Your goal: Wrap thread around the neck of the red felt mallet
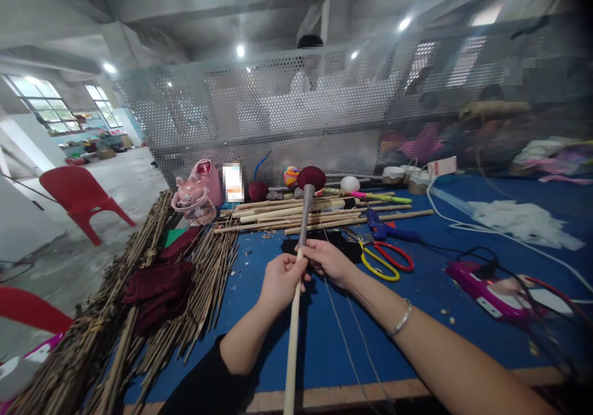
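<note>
Between my hands is a long pale wooden stick [293, 341], tilted away from me. Its far end carries a dark red ball [311, 179], with a grey sleeve-like covering [306, 217] just below it. My left hand [279, 281] is closed around the bare wood under the covering. With fingertips pinched, my right hand [330, 260] grips the stick at the covering's lower edge. A thin grey thread [334, 316] hangs from near my right hand toward the table's front edge. Whether those fingers also hold the thread is hidden.
Scissors [382, 260] and a blue glue gun [391, 228] lie right of my hands. Several wooden sticks [324, 217] lie behind them. Bundled twigs [185, 304] with dark red cloth [160, 285] fill the left. A magenta power strip [486, 294] with cables sits right. A perforated screen [259, 112] stands behind.
</note>
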`<control>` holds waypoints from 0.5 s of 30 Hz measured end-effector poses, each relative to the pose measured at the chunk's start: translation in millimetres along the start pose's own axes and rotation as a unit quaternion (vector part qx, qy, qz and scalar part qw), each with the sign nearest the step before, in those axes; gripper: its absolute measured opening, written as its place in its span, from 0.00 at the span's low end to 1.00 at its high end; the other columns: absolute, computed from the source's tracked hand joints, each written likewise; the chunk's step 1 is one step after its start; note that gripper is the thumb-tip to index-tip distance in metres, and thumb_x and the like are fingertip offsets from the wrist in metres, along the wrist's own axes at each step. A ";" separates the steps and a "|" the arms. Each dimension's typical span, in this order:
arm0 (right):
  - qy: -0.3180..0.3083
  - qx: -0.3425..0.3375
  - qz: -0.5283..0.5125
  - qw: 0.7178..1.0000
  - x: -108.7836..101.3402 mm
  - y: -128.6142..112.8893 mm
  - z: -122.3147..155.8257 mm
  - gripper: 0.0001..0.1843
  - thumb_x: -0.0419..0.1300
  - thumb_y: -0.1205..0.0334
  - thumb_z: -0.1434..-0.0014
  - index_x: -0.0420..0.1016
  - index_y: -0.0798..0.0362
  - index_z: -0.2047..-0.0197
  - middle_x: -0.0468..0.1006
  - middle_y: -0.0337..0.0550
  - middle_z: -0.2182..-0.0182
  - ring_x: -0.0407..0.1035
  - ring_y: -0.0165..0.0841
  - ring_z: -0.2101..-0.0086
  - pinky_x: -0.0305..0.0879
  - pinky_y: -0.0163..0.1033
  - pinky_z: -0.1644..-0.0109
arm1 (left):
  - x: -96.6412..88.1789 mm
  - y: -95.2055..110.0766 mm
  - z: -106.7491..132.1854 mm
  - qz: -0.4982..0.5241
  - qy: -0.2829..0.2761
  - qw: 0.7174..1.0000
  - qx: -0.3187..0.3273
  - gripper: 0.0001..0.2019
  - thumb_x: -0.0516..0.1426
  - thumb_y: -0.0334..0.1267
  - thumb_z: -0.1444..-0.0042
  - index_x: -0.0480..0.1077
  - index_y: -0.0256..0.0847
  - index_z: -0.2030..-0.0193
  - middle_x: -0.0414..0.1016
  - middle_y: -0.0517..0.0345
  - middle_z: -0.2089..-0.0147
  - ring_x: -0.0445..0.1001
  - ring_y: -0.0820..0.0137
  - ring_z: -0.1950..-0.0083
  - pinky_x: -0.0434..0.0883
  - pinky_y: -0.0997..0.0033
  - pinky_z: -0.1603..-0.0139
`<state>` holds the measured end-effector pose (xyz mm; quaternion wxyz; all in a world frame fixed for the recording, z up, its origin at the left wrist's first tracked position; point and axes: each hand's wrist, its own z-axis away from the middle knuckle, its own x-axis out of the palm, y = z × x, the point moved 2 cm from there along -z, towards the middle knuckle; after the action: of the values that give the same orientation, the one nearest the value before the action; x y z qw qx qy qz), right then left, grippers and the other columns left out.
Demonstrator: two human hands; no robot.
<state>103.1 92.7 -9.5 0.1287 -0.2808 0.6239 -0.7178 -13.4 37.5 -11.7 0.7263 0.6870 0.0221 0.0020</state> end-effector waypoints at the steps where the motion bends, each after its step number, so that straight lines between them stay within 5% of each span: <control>1: -0.007 0.008 -0.010 1.000 -1.0 -0.5 0.6 0.18 0.61 0.51 0.52 0.67 0.57 0.65 0.58 0.28 0.87 0.42 0.18 0.88 0.34 0.28 0.85 | 1.8 0.8 0.3 0.040 -0.018 0.999 -0.013 0.18 0.55 0.52 0.53 0.65 0.37 0.72 0.70 0.59 0.80 0.61 0.79 0.86 0.56 0.79 0.84; 4: -0.013 0.018 -0.027 0.999 -3.6 -0.3 1.1 0.17 0.62 0.52 0.52 0.66 0.57 0.66 0.58 0.27 0.86 0.38 0.17 0.88 0.30 0.29 0.85 | 4.9 1.6 0.4 0.110 -0.056 0.991 -0.041 0.19 0.55 0.54 0.53 0.65 0.36 0.69 0.70 0.60 0.79 0.60 0.80 0.87 0.56 0.80 0.86; 7: 0.005 0.009 -0.001 1.000 -4.8 2.1 -0.4 0.17 0.62 0.52 0.53 0.64 0.57 0.71 0.59 0.28 0.87 0.40 0.17 0.88 0.31 0.29 0.86 | 2.4 -0.8 -0.6 0.069 -0.044 0.996 -0.044 0.19 0.55 0.53 0.53 0.64 0.37 0.68 0.69 0.62 0.81 0.60 0.79 0.87 0.56 0.80 0.87; 11: 0.018 -0.003 0.025 1.000 -2.6 4.6 -2.3 0.17 0.63 0.52 0.54 0.66 0.58 0.73 0.65 0.33 0.85 0.54 0.20 0.85 0.46 0.28 0.83 | -3.5 -2.3 -1.6 -0.030 0.029 0.999 0.011 0.15 0.60 0.47 0.56 0.65 0.37 0.69 0.65 0.66 0.83 0.62 0.80 0.86 0.59 0.81 0.84; 15: -0.001 -0.028 0.021 0.999 -0.9 3.9 -1.2 0.17 0.63 0.51 0.54 0.67 0.58 0.71 0.69 0.36 0.81 0.60 0.23 0.82 0.53 0.29 0.79 | 1.1 -0.6 -1.4 0.022 -0.003 0.999 -0.037 0.14 0.58 0.46 0.53 0.66 0.36 0.67 0.71 0.59 0.76 0.68 0.78 0.81 0.64 0.80 0.81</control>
<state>102.6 93.4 -13.6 0.1367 -0.2719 0.6491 -0.6971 -12.3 38.9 -12.3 0.7514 0.6596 0.0045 0.0170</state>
